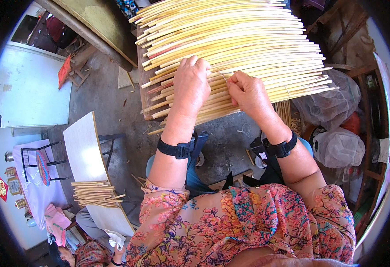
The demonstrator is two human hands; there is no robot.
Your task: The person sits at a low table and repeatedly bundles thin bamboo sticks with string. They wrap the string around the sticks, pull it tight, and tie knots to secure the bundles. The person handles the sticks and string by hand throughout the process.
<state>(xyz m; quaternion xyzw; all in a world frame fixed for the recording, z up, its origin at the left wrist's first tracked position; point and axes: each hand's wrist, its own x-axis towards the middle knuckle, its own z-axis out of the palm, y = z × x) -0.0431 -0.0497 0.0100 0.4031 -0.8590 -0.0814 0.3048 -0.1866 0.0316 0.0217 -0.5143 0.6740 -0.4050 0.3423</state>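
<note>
Pale yellow peeled plant stalks (248,40) lie side by side in a wide layer on a dark wooden table (144,96), their ends sticking out past its edges. My left hand (192,83) is closed over the near stalks, left of the middle; what its fingers grip is hidden. To its right, my right hand (245,88) pinches a thin piece of thread or a needle (223,76) between thumb and fingers, just above the stalks. A fine thread (285,87) loops over the stalks at the right. Both wrists wear black straps.
At the left, a white board table (85,150) holds a bundle of stalks (96,193). A co-worker (91,253) sits at lower left holding a white cloth. Plastic bags (340,147) and a wooden shelf stand at the right. A small thread coil (246,130) lies on the floor.
</note>
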